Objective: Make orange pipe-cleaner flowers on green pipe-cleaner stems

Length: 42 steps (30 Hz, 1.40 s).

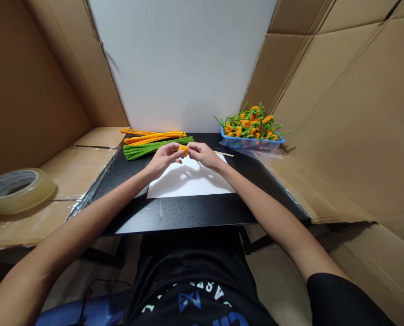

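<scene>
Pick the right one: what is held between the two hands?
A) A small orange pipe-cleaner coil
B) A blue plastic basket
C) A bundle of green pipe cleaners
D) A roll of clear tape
A: the small orange pipe-cleaner coil sits pinched between the left hand and the right hand.

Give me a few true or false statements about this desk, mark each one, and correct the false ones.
1. The left hand and right hand together hold an orange pipe-cleaner ball. True.
2. The blue plastic basket sits left of the hands. False: it sits to their right, holding orange-and-green pipe-cleaner flowers.
3. Bundles of green pipe cleaners and orange pipe cleaners lie on the black table. True.
4. The roll of clear tape sits on the white paper sheet. False: it lies on the cardboard left of the table.
</scene>
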Available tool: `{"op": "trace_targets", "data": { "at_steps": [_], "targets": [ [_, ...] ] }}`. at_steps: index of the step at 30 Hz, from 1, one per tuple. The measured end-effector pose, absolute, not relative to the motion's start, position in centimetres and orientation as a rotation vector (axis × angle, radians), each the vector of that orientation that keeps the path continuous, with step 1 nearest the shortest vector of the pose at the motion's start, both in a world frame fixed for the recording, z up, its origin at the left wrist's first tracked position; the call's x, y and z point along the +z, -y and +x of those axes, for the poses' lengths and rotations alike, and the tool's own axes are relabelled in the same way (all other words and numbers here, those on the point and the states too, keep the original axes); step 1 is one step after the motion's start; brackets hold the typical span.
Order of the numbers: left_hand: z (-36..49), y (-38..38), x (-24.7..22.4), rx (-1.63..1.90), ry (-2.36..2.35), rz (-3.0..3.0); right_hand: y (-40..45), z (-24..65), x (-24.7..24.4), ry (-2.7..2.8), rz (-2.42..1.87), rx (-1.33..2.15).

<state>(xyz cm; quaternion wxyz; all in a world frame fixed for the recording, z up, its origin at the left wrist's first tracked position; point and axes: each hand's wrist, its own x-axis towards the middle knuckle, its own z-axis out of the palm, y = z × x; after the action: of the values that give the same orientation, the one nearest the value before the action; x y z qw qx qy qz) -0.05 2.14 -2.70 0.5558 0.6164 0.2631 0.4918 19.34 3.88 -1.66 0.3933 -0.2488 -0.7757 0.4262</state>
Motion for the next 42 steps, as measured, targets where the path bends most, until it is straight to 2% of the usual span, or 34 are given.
{"op": "trace_targets", "data": {
  "at_steps": [6,11,23,42],
  "targets": [
    [0.5,-1.7,-2.5,1.284,-0.623,1.458,-4.3,19.7,-1.4,2.031,-0.679,0.883],
    [-0.1,-2.2,-2.5,1.162,-0.595,1.511,-3.8,20.3,-0.3,2.15,-0.721,0.771],
    [-1.0,-2.5,-1.7,1.036,-0.518,1.63,-3.2,20.3,0.5,2.022,-0.592,1.265],
    [-1.5,-3.4,-2.4,0.991,-0.484,1.617,-2.9,20.1,1.2,2.114,-0.647,1.158]
  ]
}}
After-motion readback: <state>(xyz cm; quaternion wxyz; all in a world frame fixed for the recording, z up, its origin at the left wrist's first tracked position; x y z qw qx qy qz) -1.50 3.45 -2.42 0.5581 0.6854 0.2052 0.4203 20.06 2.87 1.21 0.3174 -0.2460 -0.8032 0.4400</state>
